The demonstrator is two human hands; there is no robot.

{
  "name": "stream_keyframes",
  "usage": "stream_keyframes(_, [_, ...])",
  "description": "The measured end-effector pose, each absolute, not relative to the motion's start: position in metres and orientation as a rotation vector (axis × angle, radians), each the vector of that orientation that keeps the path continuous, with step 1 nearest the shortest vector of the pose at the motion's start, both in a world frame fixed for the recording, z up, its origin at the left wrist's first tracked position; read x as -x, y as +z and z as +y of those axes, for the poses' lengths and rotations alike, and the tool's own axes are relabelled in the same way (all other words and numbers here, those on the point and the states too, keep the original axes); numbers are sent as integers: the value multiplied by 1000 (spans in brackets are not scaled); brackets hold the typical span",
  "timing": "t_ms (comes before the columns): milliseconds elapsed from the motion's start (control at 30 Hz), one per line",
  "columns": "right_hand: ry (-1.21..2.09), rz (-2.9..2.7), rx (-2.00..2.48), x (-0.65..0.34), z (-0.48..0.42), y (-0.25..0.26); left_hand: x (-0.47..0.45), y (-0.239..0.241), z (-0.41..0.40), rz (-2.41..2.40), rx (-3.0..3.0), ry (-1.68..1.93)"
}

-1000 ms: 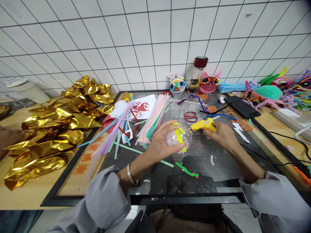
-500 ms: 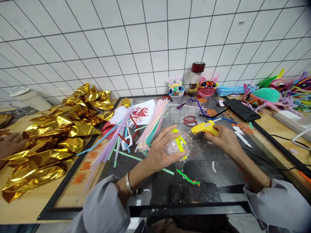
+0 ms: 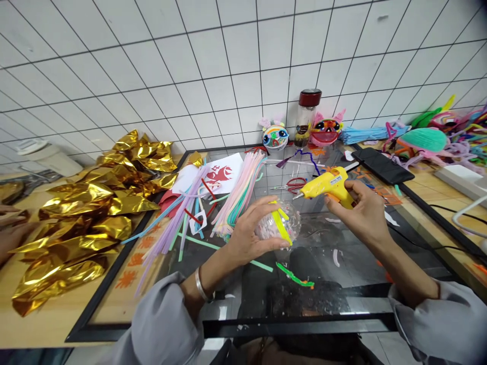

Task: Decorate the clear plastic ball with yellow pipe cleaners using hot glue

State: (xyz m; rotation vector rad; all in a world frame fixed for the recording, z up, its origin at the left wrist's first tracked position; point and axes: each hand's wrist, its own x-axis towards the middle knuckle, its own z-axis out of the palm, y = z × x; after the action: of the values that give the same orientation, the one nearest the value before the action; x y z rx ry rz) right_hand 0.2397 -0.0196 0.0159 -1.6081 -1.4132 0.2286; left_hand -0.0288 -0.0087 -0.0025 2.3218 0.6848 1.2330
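Observation:
My left hand [image 3: 253, 228] is wrapped round a clear plastic ball [image 3: 294, 219] with pale bits inside and yellow strips [image 3: 280, 228] across its surface. In my right hand [image 3: 361, 208] is a yellow hot glue gun [image 3: 323, 185], held up with its nozzle pointing left, above the ball and apart from it. A bundle of pastel pipe cleaners [image 3: 243, 190] lies just beyond my left hand. Nearer to me, a green twisted strip [image 3: 292, 275] rests on the dark glossy mat [image 3: 266, 299].
Crumpled gold foil [image 3: 83, 203] covers the left side, with another person's hand [image 3: 11, 230] beside it. Red-handled scissors [image 3: 296, 185], a lidded bottle [image 3: 306, 119] and decorated balls [image 3: 275, 137] stand farther back. A black phone [image 3: 382, 166] and a cable [image 3: 422, 243] lie right.
My right hand has lifted the glue gun up and to the right, away from the ball. The ball stays in my left hand, nearly in place.

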Motion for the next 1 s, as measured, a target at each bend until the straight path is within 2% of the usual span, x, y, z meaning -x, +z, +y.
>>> stream_keyframes(267, [183,-1453,1497,-235,-24,23,26,-6,-6,629,-2435,1223])
stream_keyframes(567, [7,-1537,1421,-235,-31,23,19,6,-15,945,-1817,1074])
stream_keyframes(1000, [-103,-1620,1411,-226,-34,19,17,10,-18,951,-1846,1036])
